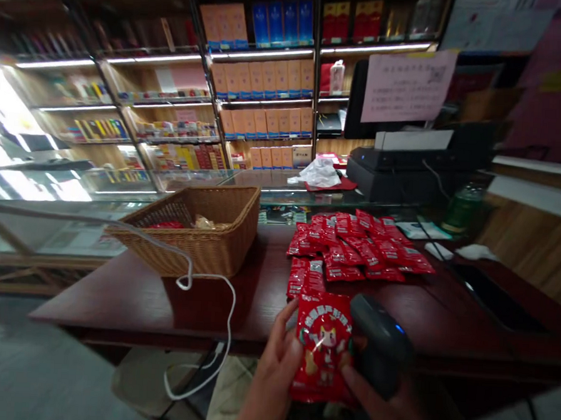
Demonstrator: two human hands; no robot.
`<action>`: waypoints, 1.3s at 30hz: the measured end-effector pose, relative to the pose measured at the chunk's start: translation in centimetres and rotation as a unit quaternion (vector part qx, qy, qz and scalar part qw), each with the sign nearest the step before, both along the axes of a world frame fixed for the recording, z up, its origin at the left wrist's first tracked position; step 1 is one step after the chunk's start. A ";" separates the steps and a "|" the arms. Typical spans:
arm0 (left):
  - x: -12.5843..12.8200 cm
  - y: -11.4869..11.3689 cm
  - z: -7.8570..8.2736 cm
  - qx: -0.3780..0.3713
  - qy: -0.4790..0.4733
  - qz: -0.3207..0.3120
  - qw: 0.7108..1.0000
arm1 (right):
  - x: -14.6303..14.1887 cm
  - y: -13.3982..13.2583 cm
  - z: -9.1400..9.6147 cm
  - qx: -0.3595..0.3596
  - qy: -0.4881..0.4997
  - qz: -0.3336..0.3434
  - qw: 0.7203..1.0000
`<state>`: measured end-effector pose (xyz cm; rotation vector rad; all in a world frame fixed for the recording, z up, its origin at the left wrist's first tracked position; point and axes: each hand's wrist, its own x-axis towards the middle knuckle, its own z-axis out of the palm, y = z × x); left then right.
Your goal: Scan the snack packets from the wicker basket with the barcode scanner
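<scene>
My left hand (272, 372) grips a red snack packet (324, 353) by its left side, above the table's front edge. The packet's printed front, with a cartoon figure and pale lettering, faces me. My right hand (385, 407) is closed around a dark handheld barcode scanner (381, 337) with a small blue light, though most of its fingers are hidden or in shadow. Its thumb presses on the packet's lower right. Just beyond, a pile of similar red packets (354, 245) lies on the dark table (257, 296).
A wicker basket (217, 247) with a few packets stands left, a white cable (231, 301) trailing before it. At right lie a phone (496, 296) and tissue packs; a green bottle (464, 207) stands behind. Beyond are a printer-like machine (405, 169), a glass counter and stocked shelves.
</scene>
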<state>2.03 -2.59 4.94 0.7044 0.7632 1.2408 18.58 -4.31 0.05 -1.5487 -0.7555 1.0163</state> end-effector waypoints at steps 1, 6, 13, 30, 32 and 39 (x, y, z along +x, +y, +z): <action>0.1 -0.2 -0.1 -0.002 0.021 -0.016 1.000 | -0.3 0.1 0.3 0.002 -0.001 -0.008 1.000; -0.2 -0.2 -1.2 -0.006 0.061 -0.042 0.997 | -0.4 -0.1 0.9 0.024 0.041 0.014 0.999; -0.9 -0.2 -1.6 -0.049 -0.019 -0.101 0.993 | 1.3 1.4 0.5 0.080 0.147 0.015 0.986; -0.1 0.3 -4.6 -0.172 -0.176 -0.258 0.934 | 1.5 3.1 0.9 0.051 0.085 0.048 0.994; -0.2 0.6 -3.9 -0.131 -0.154 -0.219 0.955 | 1.8 3.6 0.8 0.060 0.089 0.035 0.994; -0.4 1.5 -2.7 -0.035 0.073 -0.036 0.996 | 1.1 3.9 0.4 0.067 0.089 0.018 0.994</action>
